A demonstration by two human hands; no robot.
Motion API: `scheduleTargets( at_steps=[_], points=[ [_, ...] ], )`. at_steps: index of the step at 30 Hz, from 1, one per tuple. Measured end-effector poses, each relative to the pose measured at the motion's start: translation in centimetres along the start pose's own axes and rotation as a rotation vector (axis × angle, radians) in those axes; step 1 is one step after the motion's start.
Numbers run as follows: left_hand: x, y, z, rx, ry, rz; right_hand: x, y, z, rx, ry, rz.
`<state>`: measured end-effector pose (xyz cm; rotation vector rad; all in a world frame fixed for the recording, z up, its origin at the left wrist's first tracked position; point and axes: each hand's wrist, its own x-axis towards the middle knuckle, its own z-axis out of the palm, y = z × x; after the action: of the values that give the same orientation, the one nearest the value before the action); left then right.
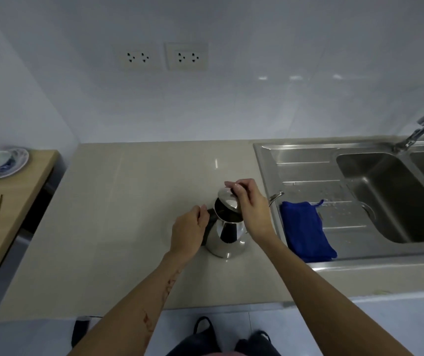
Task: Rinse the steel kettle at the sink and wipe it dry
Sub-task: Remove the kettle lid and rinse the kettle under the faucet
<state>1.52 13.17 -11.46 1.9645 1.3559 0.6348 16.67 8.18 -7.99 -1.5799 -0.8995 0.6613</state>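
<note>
Head camera: a person lifts the lid (227, 199) off a steel kettle (227, 233) standing upright on the counter (118, 227), left of the sink (395, 196).
Right hand (250, 205) pinches the tilted lid's knob; left hand (189, 233) wraps the dark handle, spout (276, 197) pointing toward the sink. Steadying the handle should keep the kettle from tipping.

Both bare forearms reach forward to the kettle (227, 235). The left hand (189, 232) wraps its handle. The right hand (250, 206) pinches its raised lid (227, 200).

Bare counter (118, 201) left, cloth (306, 229) blocking right
</note>
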Motion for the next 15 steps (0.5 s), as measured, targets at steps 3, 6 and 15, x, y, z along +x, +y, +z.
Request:
scheduleTargets(
  at_steps=[3,6,15],
  points=[
    [-0.1,-0.2,0.1,-0.025,0.009,-0.023,-0.6,0.1,-1.0,0.172,0.104,0.032],
    [-0.1,-0.1,0.2,-0.021,0.011,-0.084,-2.7,1.2,-3.0,0.132,0.278,0.011],
    [-0.3,0.9,0.1,-0.277,-0.133,-0.258,-8.3,12.2,-6.4,-0.445,-0.068,0.315]
  ],
)
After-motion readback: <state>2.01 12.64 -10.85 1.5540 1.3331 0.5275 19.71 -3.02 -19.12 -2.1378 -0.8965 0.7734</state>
